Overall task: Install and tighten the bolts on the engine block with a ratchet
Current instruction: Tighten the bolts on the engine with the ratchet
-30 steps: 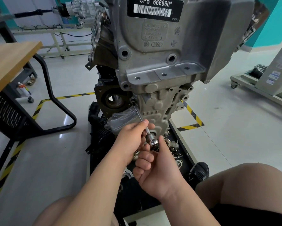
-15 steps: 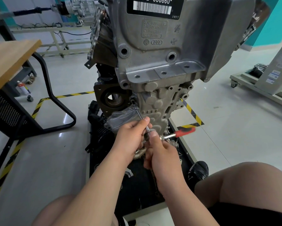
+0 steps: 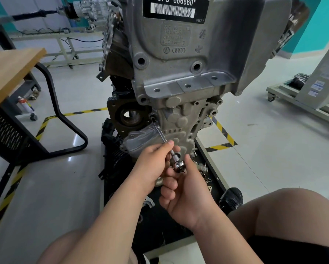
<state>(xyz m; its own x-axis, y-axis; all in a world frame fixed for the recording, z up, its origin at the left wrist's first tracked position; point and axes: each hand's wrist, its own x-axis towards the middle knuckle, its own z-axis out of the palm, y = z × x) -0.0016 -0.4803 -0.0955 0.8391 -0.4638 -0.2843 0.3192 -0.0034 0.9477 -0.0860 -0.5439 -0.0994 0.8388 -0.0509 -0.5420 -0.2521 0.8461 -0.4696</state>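
Low on the grey engine block [image 3: 179, 73] sits a ratchet [image 3: 179, 165] — slim, chrome.

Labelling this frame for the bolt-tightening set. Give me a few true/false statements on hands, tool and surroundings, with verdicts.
1. The slim steel extension bar runs up to a bolt hole on the grey cast-metal engine block. True.
2. The left hand pinches the extension bar's shaft. True.
3. The right hand rests idle on a knee. False: it grips the chrome ratchet head at the bar's lower end.
4. The light wooden tabletop stands to the engine block's right. False: it is to its left.
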